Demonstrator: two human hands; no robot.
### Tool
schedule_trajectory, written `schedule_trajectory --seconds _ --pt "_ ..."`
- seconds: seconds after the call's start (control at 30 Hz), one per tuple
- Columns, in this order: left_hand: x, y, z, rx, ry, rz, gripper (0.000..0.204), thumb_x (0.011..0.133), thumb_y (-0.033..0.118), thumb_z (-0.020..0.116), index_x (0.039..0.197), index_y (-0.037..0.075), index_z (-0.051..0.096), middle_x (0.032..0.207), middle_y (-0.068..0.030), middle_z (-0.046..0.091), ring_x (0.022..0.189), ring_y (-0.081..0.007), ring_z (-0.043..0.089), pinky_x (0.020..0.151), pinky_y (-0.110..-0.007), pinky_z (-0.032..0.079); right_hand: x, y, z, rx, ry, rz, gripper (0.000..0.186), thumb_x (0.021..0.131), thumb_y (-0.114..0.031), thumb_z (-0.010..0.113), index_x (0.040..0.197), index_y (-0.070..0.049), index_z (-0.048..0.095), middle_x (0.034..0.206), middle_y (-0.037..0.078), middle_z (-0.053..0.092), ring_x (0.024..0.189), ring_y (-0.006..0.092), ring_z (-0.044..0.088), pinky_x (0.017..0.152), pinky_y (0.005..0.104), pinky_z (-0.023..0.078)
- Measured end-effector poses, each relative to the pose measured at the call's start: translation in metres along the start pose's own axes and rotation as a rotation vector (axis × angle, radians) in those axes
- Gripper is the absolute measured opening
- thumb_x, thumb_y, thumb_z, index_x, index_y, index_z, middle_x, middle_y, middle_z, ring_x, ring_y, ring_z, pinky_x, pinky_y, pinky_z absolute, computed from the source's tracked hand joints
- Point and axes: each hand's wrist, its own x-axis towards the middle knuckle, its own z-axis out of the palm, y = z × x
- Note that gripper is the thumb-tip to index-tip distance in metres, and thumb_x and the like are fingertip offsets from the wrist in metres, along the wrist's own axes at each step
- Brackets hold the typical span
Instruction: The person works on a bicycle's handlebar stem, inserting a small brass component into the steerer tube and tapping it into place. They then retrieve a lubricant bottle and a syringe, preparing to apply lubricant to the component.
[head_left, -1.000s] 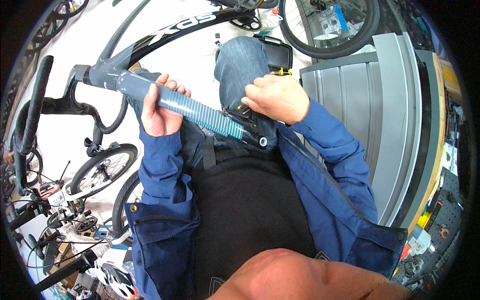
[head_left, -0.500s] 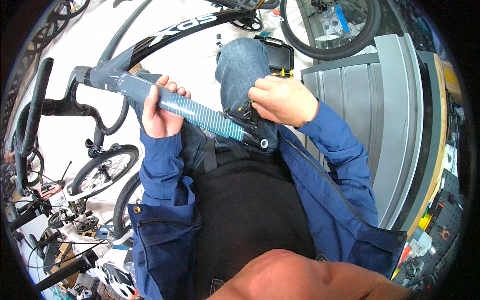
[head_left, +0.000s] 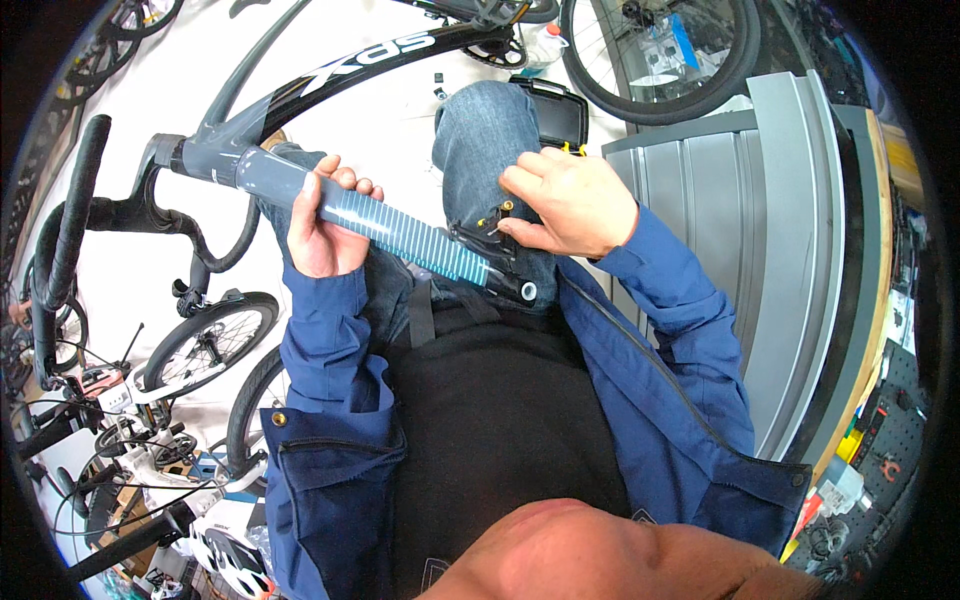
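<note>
My left hand [head_left: 325, 230] is wrapped round a grey fork leg [head_left: 380, 220] with pale blue stripes, which joins the grey-and-black bicycle frame [head_left: 225, 150] at upper left. Near the leg's lower end, by its axle hole [head_left: 527, 290], sits a small black fitting [head_left: 480, 235] with brass-coloured bolts. My right hand [head_left: 570, 205] has curled fingers at this fitting, thumb and forefinger either side of a bolt; whatever it grips is too small to make out. My jeans-clad knee [head_left: 480, 130] lies behind both hands.
Drop handlebars [head_left: 75, 230] and other bicycles [head_left: 210, 340] crowd the left. A spare wheel [head_left: 660, 105] and black case [head_left: 555, 105] lie at the top. A grey metal panel [head_left: 690, 220] stands at right, beside a pegboard [head_left: 880, 440] with tools.
My right hand's forefinger has lifted and its thumb has moved lower, showing more of the brass-coloured bolts. My left hand keeps its grip, shifted very slightly down in view.
</note>
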Motion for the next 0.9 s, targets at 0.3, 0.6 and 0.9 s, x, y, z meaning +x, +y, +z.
schedule_trajectory --seconds 0.3,0.6,0.9 --pt "0.0 0.001 0.002 0.024 -0.005 0.001 0.04 0.105 0.033 0.059 0.133 0.004 0.06 0.108 -0.0072 0.063 0.105 -0.0263 0.06 0.103 -0.047 0.048 0.003 -0.001 0.011 -0.069 -0.154 0.036 0.021 0.087 -0.026 0.074 0.087 -0.01 0.06 0.085 0.007 0.061 0.083 0.0275 0.066 0.07 0.0402 0.056" --pt "0.001 0.001 0.001 -0.023 -0.017 -0.007 0.037 0.107 0.031 0.055 0.133 0.004 0.059 0.107 -0.0099 0.067 0.105 -0.0281 0.062 0.102 -0.05 0.049 0.008 0.0 0.015 -0.032 -0.092 0.008 0.026 0.091 -0.032 0.073 0.086 -0.009 0.062 0.081 0.007 0.063 0.081 0.0294 0.066 0.07 0.0425 0.056" --pt "0.002 0.001 0.001 -0.016 -0.005 -0.006 0.038 0.107 0.032 0.055 0.132 0.005 0.059 0.105 -0.0092 0.067 0.104 -0.0278 0.062 0.101 -0.05 0.05 0.005 0.001 0.014 0.003 -0.034 -0.016 0.024 0.09 -0.03 0.073 0.084 -0.01 0.062 0.081 0.007 0.061 0.08 0.0283 0.066 0.066 0.0421 0.054"
